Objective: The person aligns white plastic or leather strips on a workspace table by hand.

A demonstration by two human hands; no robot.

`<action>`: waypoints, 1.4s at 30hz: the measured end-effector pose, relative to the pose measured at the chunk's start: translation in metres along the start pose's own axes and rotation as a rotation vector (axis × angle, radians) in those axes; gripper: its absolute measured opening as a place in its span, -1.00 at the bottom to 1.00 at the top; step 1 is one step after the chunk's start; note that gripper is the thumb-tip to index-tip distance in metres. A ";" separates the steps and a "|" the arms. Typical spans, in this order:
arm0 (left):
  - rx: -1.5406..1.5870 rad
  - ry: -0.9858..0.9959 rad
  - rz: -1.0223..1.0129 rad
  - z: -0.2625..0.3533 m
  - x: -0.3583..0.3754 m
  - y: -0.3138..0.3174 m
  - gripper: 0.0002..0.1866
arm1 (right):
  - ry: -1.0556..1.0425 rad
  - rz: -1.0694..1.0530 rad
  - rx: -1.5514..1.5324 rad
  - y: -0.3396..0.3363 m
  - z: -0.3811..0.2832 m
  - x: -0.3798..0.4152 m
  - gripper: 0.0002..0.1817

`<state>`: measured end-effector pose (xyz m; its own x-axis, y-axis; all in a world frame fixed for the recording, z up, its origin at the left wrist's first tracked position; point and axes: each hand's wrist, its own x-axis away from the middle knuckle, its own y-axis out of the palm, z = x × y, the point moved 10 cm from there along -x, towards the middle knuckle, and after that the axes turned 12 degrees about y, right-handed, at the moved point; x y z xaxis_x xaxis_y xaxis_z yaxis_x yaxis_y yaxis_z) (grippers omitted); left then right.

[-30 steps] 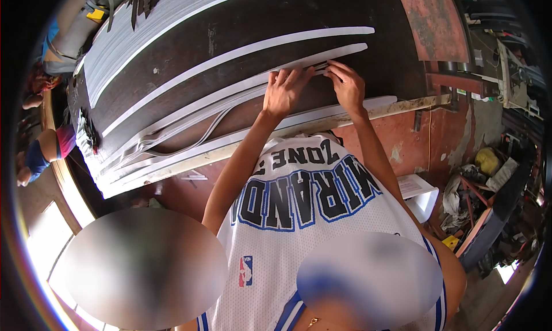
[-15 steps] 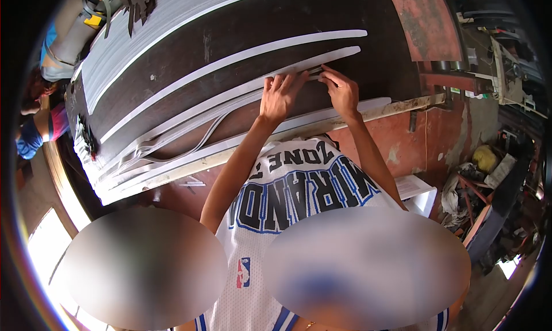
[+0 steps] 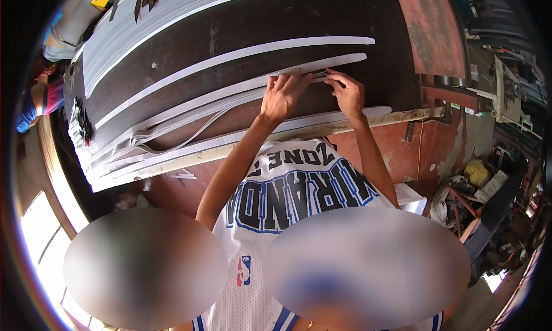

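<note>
Head view: our left hand (image 3: 280, 96) steadied the strip bundle (image 3: 218, 104) at upper centre, fingers bent over it, thumb grip unclear; our right hand (image 3: 328, 77) pinched its ends, presumably keeping them together on the dark tabletop (image 3: 253, 66).

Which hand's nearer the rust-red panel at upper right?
Right. The right hand is left of and lower in view than the rust-red panel, with dark tabletop between; the left hand is farther left, on the other side of the right hand.
</note>
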<state>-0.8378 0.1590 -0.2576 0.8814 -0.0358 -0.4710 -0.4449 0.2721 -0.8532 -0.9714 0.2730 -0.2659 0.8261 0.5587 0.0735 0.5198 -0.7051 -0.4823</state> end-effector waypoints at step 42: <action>-0.002 0.003 -0.018 0.005 -0.003 0.002 -0.38 | -0.069 0.168 0.093 -0.011 -0.011 0.011 -0.89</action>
<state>-0.8406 0.1648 -0.2562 0.8889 -0.0440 -0.4559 -0.4289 0.2691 -0.8623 -0.9661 0.2818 -0.2503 0.8809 0.4677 -0.0730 0.3511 -0.7490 -0.5619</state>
